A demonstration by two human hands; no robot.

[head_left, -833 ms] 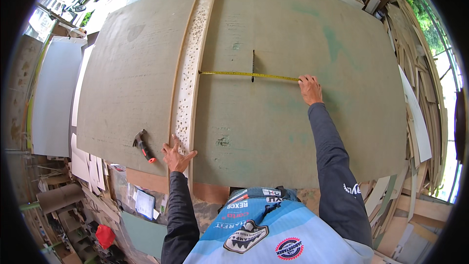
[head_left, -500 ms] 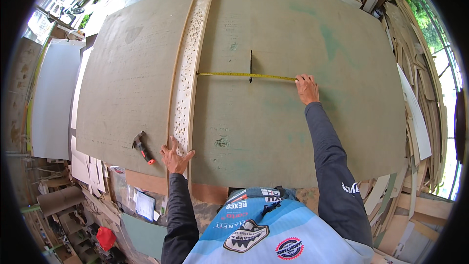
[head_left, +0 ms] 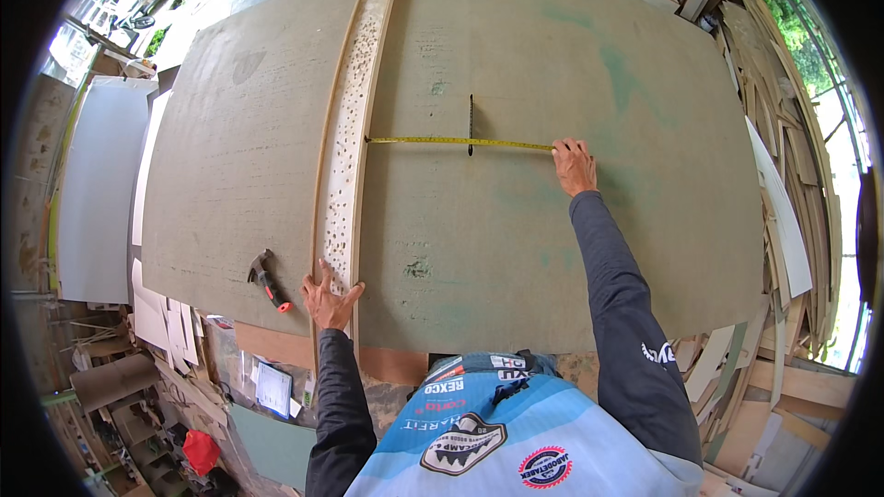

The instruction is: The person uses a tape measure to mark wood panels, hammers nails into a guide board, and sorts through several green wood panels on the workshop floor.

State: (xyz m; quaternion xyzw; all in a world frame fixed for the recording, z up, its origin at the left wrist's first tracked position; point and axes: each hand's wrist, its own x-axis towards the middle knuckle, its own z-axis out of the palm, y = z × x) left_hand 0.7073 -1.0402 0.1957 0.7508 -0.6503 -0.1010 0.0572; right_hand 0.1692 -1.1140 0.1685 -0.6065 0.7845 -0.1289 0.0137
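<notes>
A long white board [head_left: 348,120] full of small brown-edged holes, with wooden strips along its sides, lies across a large grey-green tabletop [head_left: 663,221]. My left hand [head_left: 329,299] rests spread over the near end of that board, thumb at its right edge. From the board's right edge a yellow tape measure [head_left: 511,143] stretches to the right, its dark end at the strip. My right hand [head_left: 575,167] is closed on the other end of the tape; its case is hidden. A thin dark rod [head_left: 471,125] lies crosswise at the tape's middle; which is on top I cannot tell.
A claw hammer [head_left: 268,281] with a black and red handle lies left of my left hand. Wood offcuts [head_left: 799,143] are stacked beyond the right edge, and a white sheet [head_left: 97,189] stands at the left. A clipboard [head_left: 273,387] sits below the near edge.
The whole view has shifted slightly to the left. Both hands, the tape and the perforated board keep the same places relative to each other.
</notes>
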